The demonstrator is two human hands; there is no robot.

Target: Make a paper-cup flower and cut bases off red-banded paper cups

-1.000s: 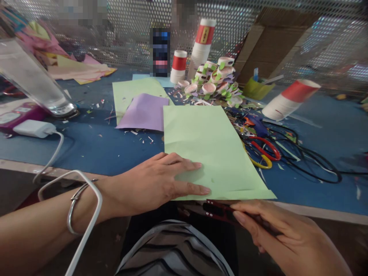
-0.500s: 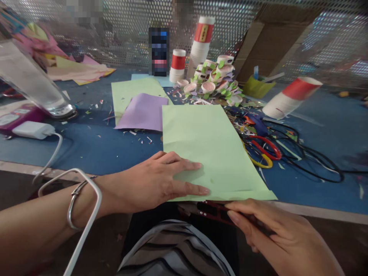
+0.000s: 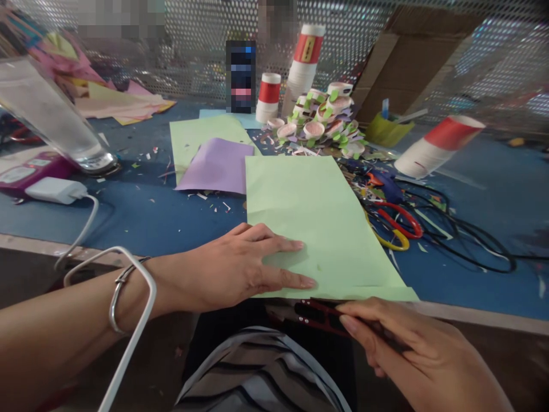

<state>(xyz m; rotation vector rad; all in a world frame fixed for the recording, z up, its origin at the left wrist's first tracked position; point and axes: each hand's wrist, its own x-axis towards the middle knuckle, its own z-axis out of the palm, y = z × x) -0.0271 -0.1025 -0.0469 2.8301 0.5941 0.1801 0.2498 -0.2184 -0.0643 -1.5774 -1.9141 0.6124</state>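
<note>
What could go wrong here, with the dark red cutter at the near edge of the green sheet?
1. The left hand lies flat on the light green paper sheet, fingertips close to the small dark red cutter held by the right hand: a slip might nick them.
2. The white cable loops by the left wrist and could snag.

The right hand (image 3: 412, 355) has slid its snips (image 3: 319, 315) slightly along the paper's (image 3: 309, 217) near edge, closer to the left hand (image 3: 231, 269).
</note>
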